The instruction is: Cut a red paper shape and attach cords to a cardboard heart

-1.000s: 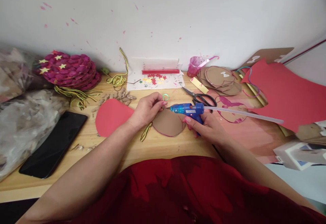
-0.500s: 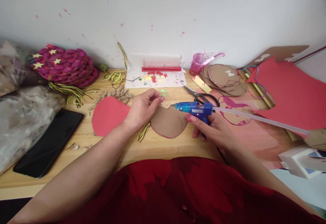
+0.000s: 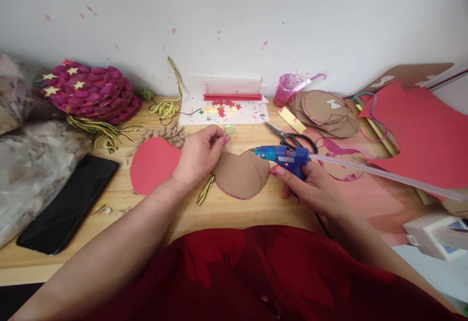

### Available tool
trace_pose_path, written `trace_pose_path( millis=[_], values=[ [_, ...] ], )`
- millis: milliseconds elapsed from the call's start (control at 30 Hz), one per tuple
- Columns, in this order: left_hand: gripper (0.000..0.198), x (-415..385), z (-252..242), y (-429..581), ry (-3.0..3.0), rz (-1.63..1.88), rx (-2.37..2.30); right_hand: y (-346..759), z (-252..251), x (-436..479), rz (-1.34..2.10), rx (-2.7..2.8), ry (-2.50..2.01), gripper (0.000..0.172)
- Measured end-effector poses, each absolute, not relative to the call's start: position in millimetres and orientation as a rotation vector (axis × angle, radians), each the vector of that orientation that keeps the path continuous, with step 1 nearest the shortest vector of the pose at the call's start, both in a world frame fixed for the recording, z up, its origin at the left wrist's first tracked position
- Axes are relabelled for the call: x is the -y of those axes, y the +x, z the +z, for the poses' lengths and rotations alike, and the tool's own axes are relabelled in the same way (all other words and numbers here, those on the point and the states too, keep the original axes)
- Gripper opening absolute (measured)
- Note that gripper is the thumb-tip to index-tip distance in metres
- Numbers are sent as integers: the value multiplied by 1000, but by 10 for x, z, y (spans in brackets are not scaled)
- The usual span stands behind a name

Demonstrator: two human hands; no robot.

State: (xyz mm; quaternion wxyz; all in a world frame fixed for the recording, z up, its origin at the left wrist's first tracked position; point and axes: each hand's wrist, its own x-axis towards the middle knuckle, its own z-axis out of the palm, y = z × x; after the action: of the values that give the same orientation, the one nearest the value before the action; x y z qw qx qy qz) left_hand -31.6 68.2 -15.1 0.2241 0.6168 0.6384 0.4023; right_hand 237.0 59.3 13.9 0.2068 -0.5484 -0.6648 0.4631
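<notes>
My left hand (image 3: 197, 154) pinches a tassel of yellow and dark yarn (image 3: 206, 189) between thumb and fingers. A small green loop (image 3: 229, 128) sticks up above the fingertips, and the strands hang below onto the wood. In my right hand (image 3: 317, 187) is a blue glue gun (image 3: 290, 156), a long translucent glue stick (image 3: 369, 169) projecting from its back. Its nozzle points left, over the top edge of a rounded brown cardboard cutout (image 3: 241, 177) with a notch. The cutout lies flat between my hands. Partly under my left wrist rests a red rounded paper cutout (image 3: 151, 165).
Black scissors (image 3: 292, 139) and stacked cardboard cutouts (image 3: 325, 109) lie behind the glue gun. Small stars cover a white sheet (image 3: 190, 116) by the wall. At left are a phone (image 3: 69, 204), a plastic bag (image 3: 32, 179) and purple star-topped pieces (image 3: 98, 92). Red paper (image 3: 420, 136) fills the right.
My left hand has shifted slightly left with the tassel and its green loop. The glue gun has moved a little to the right.
</notes>
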Motion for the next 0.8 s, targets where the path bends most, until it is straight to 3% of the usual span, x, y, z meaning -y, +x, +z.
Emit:
trace_pose_path(
  millis=[800],
  values=[
    [12, -614, -51, -302, 1618, 993, -1731, 2370, 129, -565, 1220, 1971, -1511, 34]
  ],
)
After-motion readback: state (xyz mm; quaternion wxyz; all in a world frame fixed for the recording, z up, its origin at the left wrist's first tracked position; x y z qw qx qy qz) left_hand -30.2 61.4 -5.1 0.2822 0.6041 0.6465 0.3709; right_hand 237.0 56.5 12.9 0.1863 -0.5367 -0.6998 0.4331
